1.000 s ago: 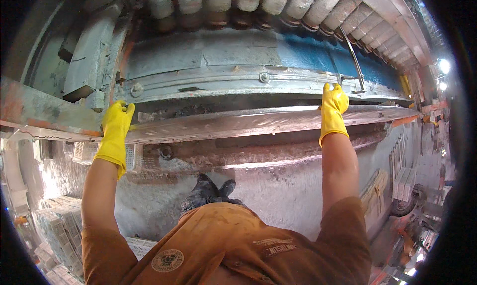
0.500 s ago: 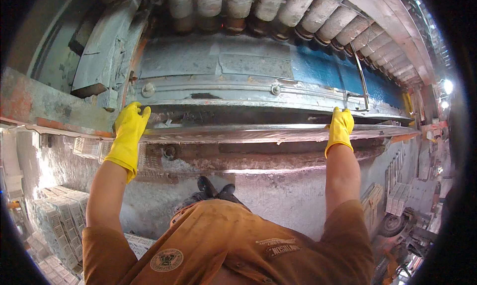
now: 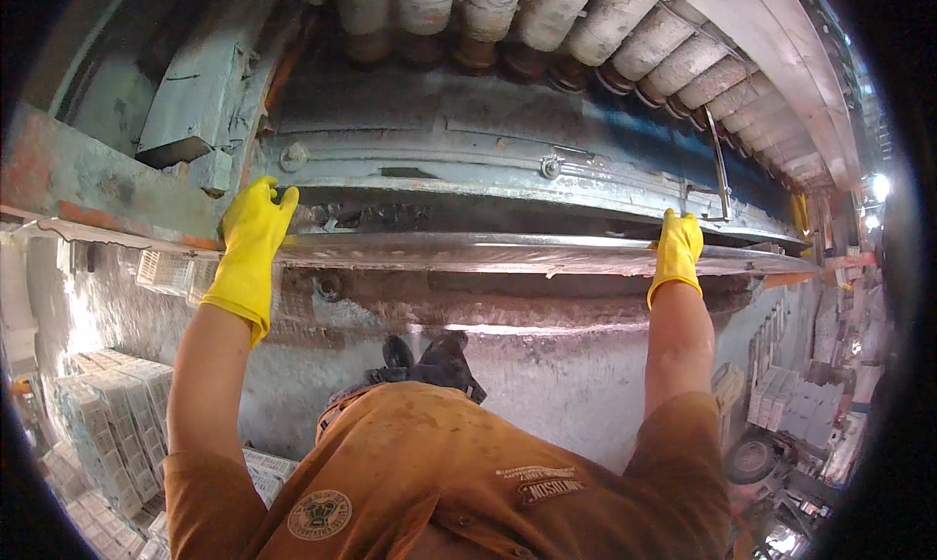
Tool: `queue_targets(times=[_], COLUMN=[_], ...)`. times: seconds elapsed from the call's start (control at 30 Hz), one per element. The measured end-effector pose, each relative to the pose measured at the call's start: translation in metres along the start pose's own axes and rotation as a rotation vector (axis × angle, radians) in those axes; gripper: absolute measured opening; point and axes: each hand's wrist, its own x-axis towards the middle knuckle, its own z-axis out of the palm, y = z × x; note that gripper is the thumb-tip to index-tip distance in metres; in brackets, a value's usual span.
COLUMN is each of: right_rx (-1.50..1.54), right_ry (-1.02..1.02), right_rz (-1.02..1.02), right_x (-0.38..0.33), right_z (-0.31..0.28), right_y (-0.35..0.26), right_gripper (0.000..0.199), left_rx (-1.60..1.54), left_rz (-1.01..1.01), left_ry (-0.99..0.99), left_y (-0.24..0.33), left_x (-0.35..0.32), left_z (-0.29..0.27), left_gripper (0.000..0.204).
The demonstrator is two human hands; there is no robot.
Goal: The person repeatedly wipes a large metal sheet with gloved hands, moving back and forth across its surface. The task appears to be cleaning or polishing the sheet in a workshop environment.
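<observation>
In front of me runs a long, shiny metal panel (image 3: 468,254), its near edge spanning most of the width between my arms. My left hand (image 3: 256,223), in a yellow rubber glove, is curled at the panel's left end, thumb a little apart from the fingers. At the right part of the panel, my gloved right hand (image 3: 676,246) is closed over its edge. The parts of both hands behind the panel are hidden. A dark gap with debris lies between the panel and a grey metal ledge (image 3: 420,182) with round bolts.
Thick pale rollers (image 3: 547,11) line the far side above a blue surface (image 3: 644,145). A thin metal bracket (image 3: 719,165) rises beyond my right hand. Stacked pale crates (image 3: 107,404) stand at lower left; a wheel (image 3: 753,457) sits at lower right. A grey beam (image 3: 98,184) borders the left.
The view has shifted slightly. The gap between the panel and the ledge looks a little wider, and the blue surface is darker. Both hands stay at the panel.
</observation>
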Motion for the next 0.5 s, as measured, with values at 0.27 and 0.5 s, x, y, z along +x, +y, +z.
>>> queue_targets(times=[0.27,0.5], right_rx=[0.033,-0.110], right_ry=[0.043,0.122], right_rz=[0.007,-0.065], right_x=[-0.007,0.028], right_z=[-0.004,0.010], right_y=[-0.004,0.017], right_gripper=[0.060,0.065], left_rx=[-0.008,-0.046], left_rz=[0.038,0.024], left_ry=[0.092,0.069], left_y=[-0.004,0.001], left_x=[0.001,0.000], left_z=[0.010,0.006], left_gripper=[0.052,0.055])
